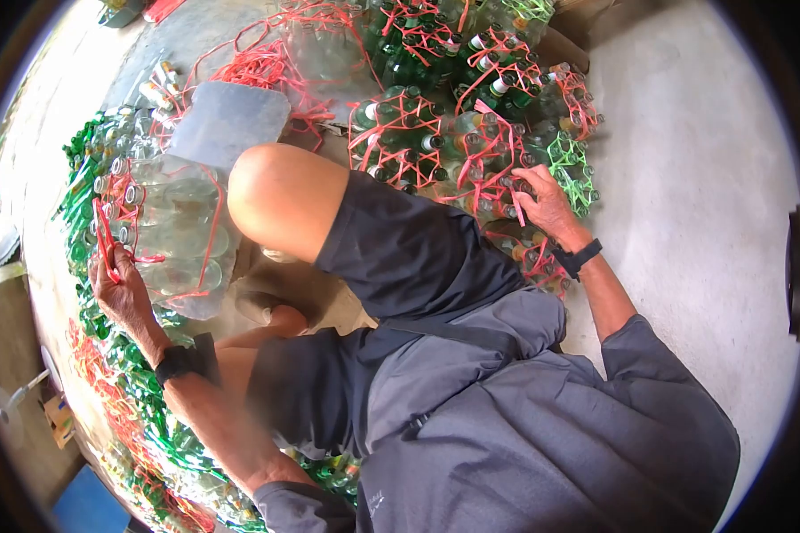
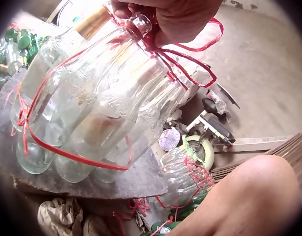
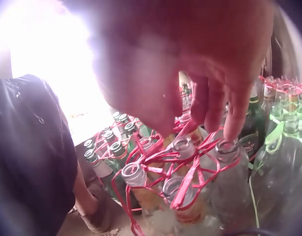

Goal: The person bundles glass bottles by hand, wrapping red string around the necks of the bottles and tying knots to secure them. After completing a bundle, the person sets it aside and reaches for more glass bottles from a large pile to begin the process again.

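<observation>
Concrete floor (image 1: pixel 684 195) surrounds you; your left hand (image 1: pixel 120 289) pinches red string (image 2: pixel 190 59) on clear bottles (image 1: pixel 173 231), your right hand (image 1: pixel 547 204) hooks a tied bundle (image 3: pixel 180 172).

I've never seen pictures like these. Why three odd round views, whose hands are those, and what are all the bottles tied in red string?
No machine here: a person sits on a concrete floor wearing three small cameras. The wide picture comes from the head, looking down over the knees. The other two come from the wrists, so each hand fills the top of its own picture. Around the person lie bundles of green bottles bound with red string. The left hand grips the red string of a bundle of clear bottles. The right hand reaches into another tied bundle, its fingers touching the bottle necks.
</observation>
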A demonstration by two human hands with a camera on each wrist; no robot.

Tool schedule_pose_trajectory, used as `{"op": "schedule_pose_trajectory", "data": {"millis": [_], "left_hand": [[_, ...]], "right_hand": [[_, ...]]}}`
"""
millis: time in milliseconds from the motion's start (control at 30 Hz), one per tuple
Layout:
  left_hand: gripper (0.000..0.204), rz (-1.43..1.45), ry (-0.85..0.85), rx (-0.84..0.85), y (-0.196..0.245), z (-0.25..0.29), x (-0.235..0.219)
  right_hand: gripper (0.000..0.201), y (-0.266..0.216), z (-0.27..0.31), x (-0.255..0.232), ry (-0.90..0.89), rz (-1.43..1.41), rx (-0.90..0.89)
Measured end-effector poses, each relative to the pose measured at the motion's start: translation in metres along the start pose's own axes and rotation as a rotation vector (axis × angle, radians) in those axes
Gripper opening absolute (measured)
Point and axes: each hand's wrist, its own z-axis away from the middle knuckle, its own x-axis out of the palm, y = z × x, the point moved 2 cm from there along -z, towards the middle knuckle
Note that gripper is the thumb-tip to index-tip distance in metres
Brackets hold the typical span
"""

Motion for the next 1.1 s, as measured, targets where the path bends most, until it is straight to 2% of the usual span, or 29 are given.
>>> {"op": "schedule_pose_trajectory", "data": {"millis": [33,100,167,267,300,367,400,433,500,633,733,800,867,1100], "left_hand": [[0.016,0.003,-0.003,0.002,0.002,0.000,0.000],[0.017,0.010,-0.003,-0.033,0.006,0.001,-0.002],[0.017,0.020,-0.007,-0.025,0.011,0.001,-0.002],[0.018,-0.010,-0.028,-0.051,0.013,0.000,-0.004],[0.018,-0.008,-0.030,-0.047,0.013,0.000,-0.004],[0.019,0.007,-0.030,-0.061,0.012,0.001,-0.003],[0.021,0.017,-0.033,-0.064,0.010,0.001,-0.004],[0.021,0.019,-0.035,-0.060,0.012,0.001,-0.004],[0.021,0.027,-0.033,-0.111,0.013,0.002,-0.004],[0.019,0.024,-0.009,-0.068,0.007,0.001,-0.002],[0.018,-0.004,-0.006,-0.059,0.005,0.001,-0.003],[0.018,-0.023,-0.008,-0.054,0.006,0.001,-0.001],[0.018,0.020,0.015,-0.088,0.006,0.002,-0.001],[0.019,0.051,0.014,-0.054,0.016,0.005,-0.005]], "right_hand": [[0.039,0.003,0.004,-0.007,0.001,0.001,0.004],[0.031,0.012,0.014,-0.016,-0.182,-0.041,0.210],[0.027,0.018,0.027,-0.026,-0.208,-0.083,0.242],[0.036,0.025,0.052,-0.038,-0.468,0.014,0.274],[0.036,0.024,0.060,-0.041,-0.466,0.011,0.278],[0.043,0.023,0.077,-0.044,-0.577,0.088,0.322],[0.053,0.026,0.086,-0.043,-0.597,-0.002,0.406],[0.053,0.030,0.096,-0.038,-0.595,-0.004,0.409],[0.061,0.032,0.108,-0.033,-0.390,0.030,0.109],[0.069,0.021,0.119,-0.024,-0.448,0.117,0.131],[0.070,0.015,0.126,-0.013,-0.393,0.222,0.117],[0.069,0.014,0.128,-0.008,-0.351,0.275,0.174],[0.068,0.016,0.131,-0.005,-0.340,0.271,0.183],[0.066,0.020,0.131,-0.004,-0.299,0.257,0.149]]}}
